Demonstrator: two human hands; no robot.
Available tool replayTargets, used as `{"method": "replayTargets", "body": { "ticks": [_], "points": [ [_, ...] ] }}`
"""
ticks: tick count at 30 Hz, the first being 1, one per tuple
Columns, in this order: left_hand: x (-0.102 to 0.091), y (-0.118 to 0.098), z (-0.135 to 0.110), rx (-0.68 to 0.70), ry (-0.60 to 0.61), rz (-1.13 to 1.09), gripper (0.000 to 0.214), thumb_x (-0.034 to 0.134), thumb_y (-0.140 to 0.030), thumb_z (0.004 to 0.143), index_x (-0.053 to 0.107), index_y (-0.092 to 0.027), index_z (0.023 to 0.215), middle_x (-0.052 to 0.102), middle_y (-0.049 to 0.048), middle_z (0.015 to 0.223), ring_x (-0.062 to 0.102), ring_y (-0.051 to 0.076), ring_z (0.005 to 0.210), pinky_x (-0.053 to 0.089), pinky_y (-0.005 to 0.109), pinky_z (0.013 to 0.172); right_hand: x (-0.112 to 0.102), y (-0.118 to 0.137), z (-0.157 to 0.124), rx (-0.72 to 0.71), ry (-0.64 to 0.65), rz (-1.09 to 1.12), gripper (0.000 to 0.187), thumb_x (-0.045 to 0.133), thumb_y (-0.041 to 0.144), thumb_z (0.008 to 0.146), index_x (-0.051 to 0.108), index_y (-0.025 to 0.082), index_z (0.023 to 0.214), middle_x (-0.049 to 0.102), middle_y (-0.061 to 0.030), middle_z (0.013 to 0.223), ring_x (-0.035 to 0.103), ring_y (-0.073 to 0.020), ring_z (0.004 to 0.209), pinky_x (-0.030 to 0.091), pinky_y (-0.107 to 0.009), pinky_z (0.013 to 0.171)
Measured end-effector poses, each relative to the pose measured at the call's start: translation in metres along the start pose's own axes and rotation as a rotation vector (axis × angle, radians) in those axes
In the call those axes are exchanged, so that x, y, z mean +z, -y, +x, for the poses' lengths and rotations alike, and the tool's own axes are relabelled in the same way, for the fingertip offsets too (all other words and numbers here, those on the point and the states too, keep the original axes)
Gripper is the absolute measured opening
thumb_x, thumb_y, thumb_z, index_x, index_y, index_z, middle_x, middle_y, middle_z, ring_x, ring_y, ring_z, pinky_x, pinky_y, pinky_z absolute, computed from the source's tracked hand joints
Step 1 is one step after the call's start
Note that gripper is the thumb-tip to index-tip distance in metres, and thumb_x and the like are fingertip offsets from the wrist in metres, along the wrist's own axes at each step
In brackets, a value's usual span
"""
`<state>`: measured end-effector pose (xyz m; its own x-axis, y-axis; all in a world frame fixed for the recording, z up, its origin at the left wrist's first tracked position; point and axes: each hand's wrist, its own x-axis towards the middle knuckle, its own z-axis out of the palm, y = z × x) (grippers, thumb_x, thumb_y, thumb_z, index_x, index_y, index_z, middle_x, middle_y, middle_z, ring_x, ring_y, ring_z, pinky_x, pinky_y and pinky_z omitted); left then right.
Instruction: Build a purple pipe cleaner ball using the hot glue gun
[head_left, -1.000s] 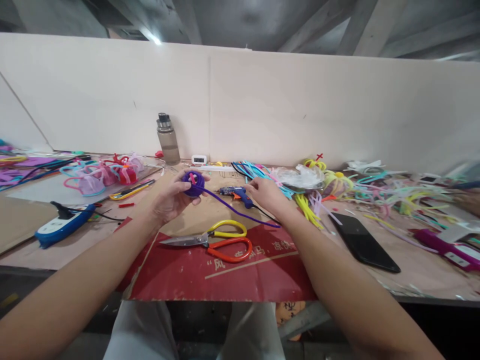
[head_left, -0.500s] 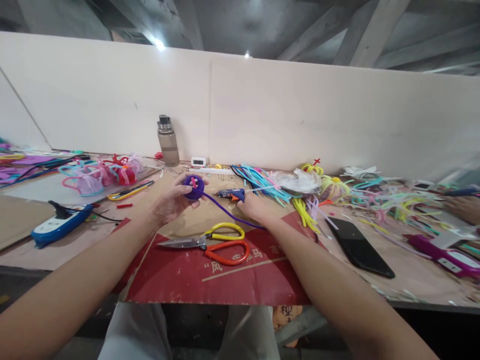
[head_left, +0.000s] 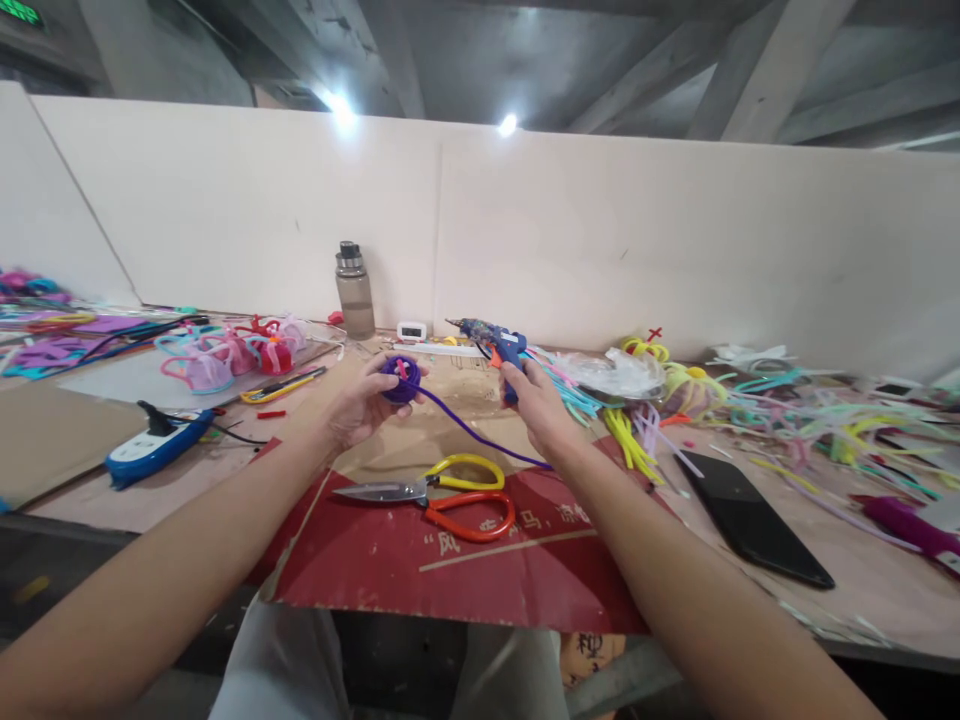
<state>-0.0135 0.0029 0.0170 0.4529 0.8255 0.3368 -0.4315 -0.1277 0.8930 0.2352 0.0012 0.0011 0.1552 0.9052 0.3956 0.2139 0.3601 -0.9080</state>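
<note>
Between the fingers of my left hand (head_left: 367, 400) is a coil of purple pipe cleaner (head_left: 405, 382), with a bit of pink at its centre. A loose purple strand trails from the coil to the right, passing under my right forearm. My right hand (head_left: 541, 405) is closed round the handle of a blue glue gun (head_left: 504, 345), raised above the table with its nozzle pointing left toward the area above the coil. Below both hands, scissors (head_left: 442, 495) with one yellow and one red handle lie on a red cardboard sheet (head_left: 480, 585).
Pipe-cleaner pieces (head_left: 202, 370) stand at left near a utility knife (head_left: 283, 386) and a blue power strip (head_left: 159, 445). A bottle (head_left: 355, 295) and small white clock (head_left: 412, 331) are at the back. Right lie a black phone (head_left: 754, 515), yellow strips (head_left: 628, 445) and a plastic bag (head_left: 619, 373).
My right hand has lifted the glue gun off the table and tilted its nozzle upward. My left hand keeps the purple coil. The whole view has shifted slightly.
</note>
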Motion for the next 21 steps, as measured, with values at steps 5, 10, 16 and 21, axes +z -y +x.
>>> {"method": "replayTargets", "body": {
  "ticks": [5, 10, 16, 21],
  "points": [
    [-0.004, 0.001, 0.001, -0.003, -0.05, 0.007, 0.031, 0.066, -0.019, 0.072, 0.059, -0.015, 0.101, 0.066, 0.0127, 0.109, 0.068, 0.019, 0.073, 0.046, 0.021, 0.048, 0.006, 0.015, -0.01, 0.116, 0.11, 0.347, 0.034, 0.064, 0.042, 0.071, 0.044, 0.023, 0.09, 0.056, 0.0049, 0.076, 0.049, -0.0088, 0.056, 0.039, -0.021, 0.048],
    [-0.007, 0.001, 0.003, -0.014, -0.132, 0.052, 0.032, 0.067, -0.021, 0.07, 0.058, -0.015, 0.1, 0.066, 0.011, 0.103, 0.068, 0.019, 0.072, 0.045, 0.021, 0.048, 0.004, 0.027, -0.015, 0.083, 0.278, 0.427, 0.036, 0.066, 0.037, 0.072, 0.044, 0.022, 0.096, 0.067, -0.0036, 0.097, 0.046, -0.0078, 0.056, 0.036, -0.022, 0.047],
    [-0.007, 0.0, 0.003, -0.026, -0.171, 0.081, 0.035, 0.067, -0.023, 0.067, 0.056, -0.016, 0.099, 0.065, 0.0084, 0.099, 0.068, 0.018, 0.07, 0.045, 0.022, 0.048, 0.001, 0.024, -0.016, -0.038, 0.351, 0.291, 0.03, 0.064, 0.037, 0.078, 0.048, 0.02, 0.095, 0.061, 0.0021, 0.077, 0.046, -0.0088, 0.056, 0.038, -0.024, 0.052],
    [-0.009, 0.001, 0.004, -0.034, -0.174, 0.076, 0.034, 0.067, -0.023, 0.068, 0.055, -0.015, 0.099, 0.066, 0.0093, 0.099, 0.068, 0.018, 0.071, 0.046, 0.022, 0.049, 0.0, 0.026, -0.019, -0.104, 0.384, 0.09, 0.022, 0.058, 0.038, 0.083, 0.05, 0.02, 0.092, 0.053, 0.0051, 0.065, 0.047, -0.0106, 0.057, 0.038, -0.026, 0.058]
  ]
}}
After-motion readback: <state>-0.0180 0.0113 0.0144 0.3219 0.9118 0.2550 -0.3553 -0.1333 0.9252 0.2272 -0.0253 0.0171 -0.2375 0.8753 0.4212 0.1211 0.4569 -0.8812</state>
